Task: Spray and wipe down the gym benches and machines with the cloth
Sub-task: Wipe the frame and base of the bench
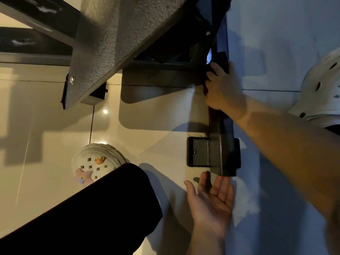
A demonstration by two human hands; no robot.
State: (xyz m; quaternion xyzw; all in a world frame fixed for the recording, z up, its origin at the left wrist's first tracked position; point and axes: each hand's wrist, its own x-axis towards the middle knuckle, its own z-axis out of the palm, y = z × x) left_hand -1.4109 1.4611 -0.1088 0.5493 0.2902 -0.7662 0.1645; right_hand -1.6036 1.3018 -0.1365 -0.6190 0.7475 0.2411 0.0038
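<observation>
I look down at the foot of a gym machine. Its dark metal frame bar [223, 144] slopes down to a black foot plate [197, 151] on the tiled floor. My right hand [223, 87] grips the bar higher up, its fingers curled round a dark cloth [214, 113] wrapped on the bar; a strip of the cloth shows just below the hand. My left hand [211, 197] hovers palm up, fingers straight, right beneath the bar's lower end, holding nothing. No spray bottle is in view.
A broad textured black plate [110, 43] of the machine overhangs the top left, with crossbars behind it. My black trouser leg [82, 208] and a white slipper with charms [93, 164] are at the lower left. A white spotted garment [323, 89] is at the right edge.
</observation>
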